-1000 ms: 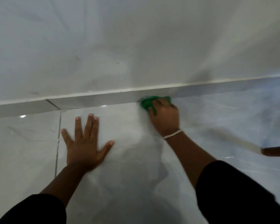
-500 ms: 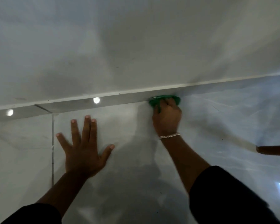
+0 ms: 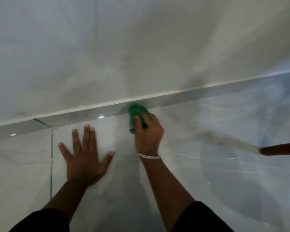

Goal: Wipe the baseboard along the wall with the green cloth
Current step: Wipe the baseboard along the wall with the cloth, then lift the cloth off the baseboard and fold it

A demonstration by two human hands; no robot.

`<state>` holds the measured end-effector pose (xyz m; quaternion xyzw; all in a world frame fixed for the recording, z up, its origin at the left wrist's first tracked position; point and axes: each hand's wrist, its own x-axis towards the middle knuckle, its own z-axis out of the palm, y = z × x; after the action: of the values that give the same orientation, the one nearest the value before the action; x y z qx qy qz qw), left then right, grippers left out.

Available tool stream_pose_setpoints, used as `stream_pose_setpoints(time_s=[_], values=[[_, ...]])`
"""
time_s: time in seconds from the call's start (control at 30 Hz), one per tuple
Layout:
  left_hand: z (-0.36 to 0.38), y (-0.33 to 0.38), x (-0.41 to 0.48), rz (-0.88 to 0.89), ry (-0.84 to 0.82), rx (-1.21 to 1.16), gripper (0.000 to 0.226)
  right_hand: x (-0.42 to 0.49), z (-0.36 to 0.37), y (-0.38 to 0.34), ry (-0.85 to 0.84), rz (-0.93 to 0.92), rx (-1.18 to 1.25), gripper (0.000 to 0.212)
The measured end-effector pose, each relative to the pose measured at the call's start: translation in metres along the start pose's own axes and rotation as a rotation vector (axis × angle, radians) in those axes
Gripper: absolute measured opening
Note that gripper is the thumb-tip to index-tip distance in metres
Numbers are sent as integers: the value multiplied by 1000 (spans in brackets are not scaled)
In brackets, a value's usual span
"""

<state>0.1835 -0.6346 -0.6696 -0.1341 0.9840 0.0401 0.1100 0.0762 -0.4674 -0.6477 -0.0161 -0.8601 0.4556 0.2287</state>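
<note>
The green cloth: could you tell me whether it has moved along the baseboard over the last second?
Yes. The green cloth first slid right, away from the baseboard joint, then came back left, ending nearer that joint.

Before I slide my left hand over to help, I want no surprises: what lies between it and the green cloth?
Head view: only bare glossy floor tile between left hand and green cloth.

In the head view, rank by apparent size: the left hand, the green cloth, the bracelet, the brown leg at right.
1. Left hand, spread flat on the floor.
2. Brown leg, cut off by the frame edge, so only roughly ranked.
3. Green cloth, partly hidden by the right hand.
4. Bracelet.
</note>
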Motion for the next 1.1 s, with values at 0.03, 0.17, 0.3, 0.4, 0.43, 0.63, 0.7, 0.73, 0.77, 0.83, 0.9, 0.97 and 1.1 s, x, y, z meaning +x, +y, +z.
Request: stream_pose_setpoints(time_s=[0.03, 0.17, 0.3, 0.4, 0.43, 0.63, 0.7, 0.73, 0.77, 0.83, 0.9, 0.97, 1.1], values=[[2, 0, 0, 5, 15, 1, 104, 3, -13, 10, 147, 85, 8, 13], [3, -2, 0, 7, 67, -18, 104, 23, -15, 12, 437, 406, 210, 17], [3, -1, -1, -16, 31, -45, 102, 35, 18, -19, 450, 697, 373, 12], [-7, -1, 5, -46, -53, -87, 99, 20, 18, -39, 250, 886, 504, 13], [-21, -2, 8, -70, -132, -159, 94, 13, 15, -44, 132, 906, 546, 14], [-166, 2, -16, -295, -253, -1563, 59, 4, -31, -101, -357, 786, 750, 18], [-209, 18, -41, -290, -316, -1662, 69, 13, -77, -141, -420, 596, 630, 6], [-227, 30, -56, -304, -367, -1698, 70, 16, -100, -160, -450, 514, 563, 1], [-249, 41, -73, -332, -396, -1727, 69, 23, -126, -183, -486, 450, 483, 7], [-296, 60, -108, -408, -383, -1792, 62, 34, -177, -229, -575, 379, 400, 12], [-342, 78, -139, -439, -313, -1842, 48, 45, -228, -275, -623, 431, 460, 14], [-401, 95, -168, -449, -282, -1889, 35, 67, -282, -317, -589, 460, 468, 27], [-525, 138, -234, -447, -392, -1982, 43, 137, -408, -377, -719, 806, 375, 92]])
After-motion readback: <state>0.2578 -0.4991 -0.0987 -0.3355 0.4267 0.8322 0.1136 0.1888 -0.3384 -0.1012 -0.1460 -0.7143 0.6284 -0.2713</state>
